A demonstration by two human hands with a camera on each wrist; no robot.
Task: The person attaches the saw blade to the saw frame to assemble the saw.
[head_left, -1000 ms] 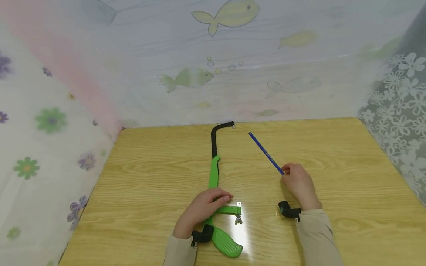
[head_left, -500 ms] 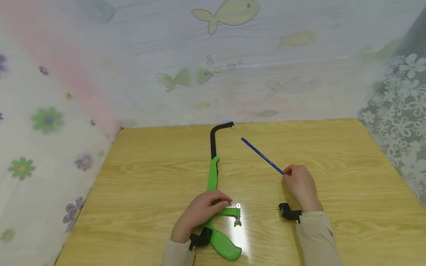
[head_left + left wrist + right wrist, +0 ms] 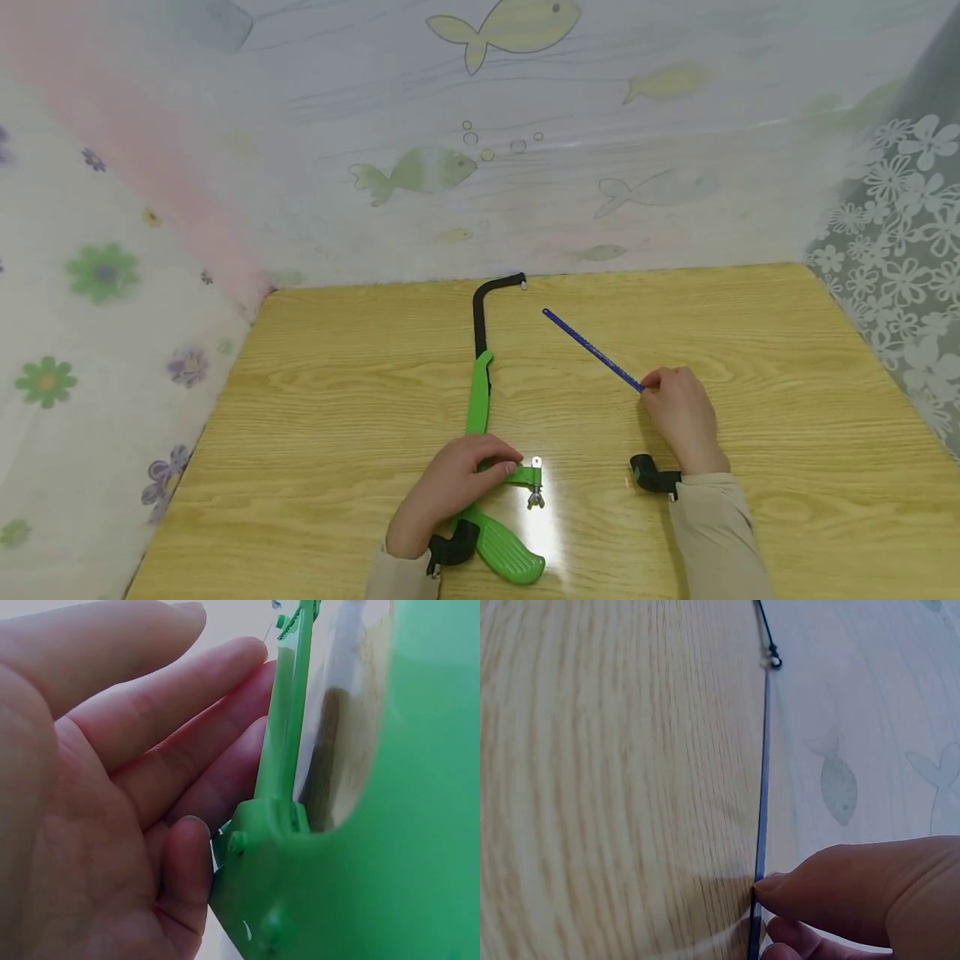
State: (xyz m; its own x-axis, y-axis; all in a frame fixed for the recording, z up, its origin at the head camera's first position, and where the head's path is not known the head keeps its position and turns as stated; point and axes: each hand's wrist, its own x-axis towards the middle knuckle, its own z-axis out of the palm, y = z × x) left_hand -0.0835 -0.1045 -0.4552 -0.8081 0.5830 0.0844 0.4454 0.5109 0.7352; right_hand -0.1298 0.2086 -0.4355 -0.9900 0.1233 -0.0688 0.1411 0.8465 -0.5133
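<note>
A hacksaw frame (image 3: 478, 400), green with a black bent front bar, lies lengthwise on the wooden table. Over its middle, just ahead of the grip, is my left hand (image 3: 459, 479), fingers relaxed and gently bent. In the left wrist view these fingers (image 3: 172, 701) reach to the frame's green arm (image 3: 289, 720); firm contact cannot be told. My right hand (image 3: 681, 417) pinches the near end of a blue hacksaw blade (image 3: 592, 349) between thumb and fingers. The blade slants away to the left, its far end apart from the frame. A wing nut (image 3: 536, 501) hangs on the frame's rear arm.
The wooden table (image 3: 315, 467) meets a fish-patterned curtain (image 3: 525, 200) at its back edge. Flowered sheeting (image 3: 97, 333) borders the left side, and a white-flowered panel (image 3: 911, 275) borders the right. Black camera mounts (image 3: 453, 546) sit on both wrists.
The blade's far end has swung left toward the frame, mostly in the first half second, while the right hand has barely shifted. My left hand has moved slightly down over the frame.
</note>
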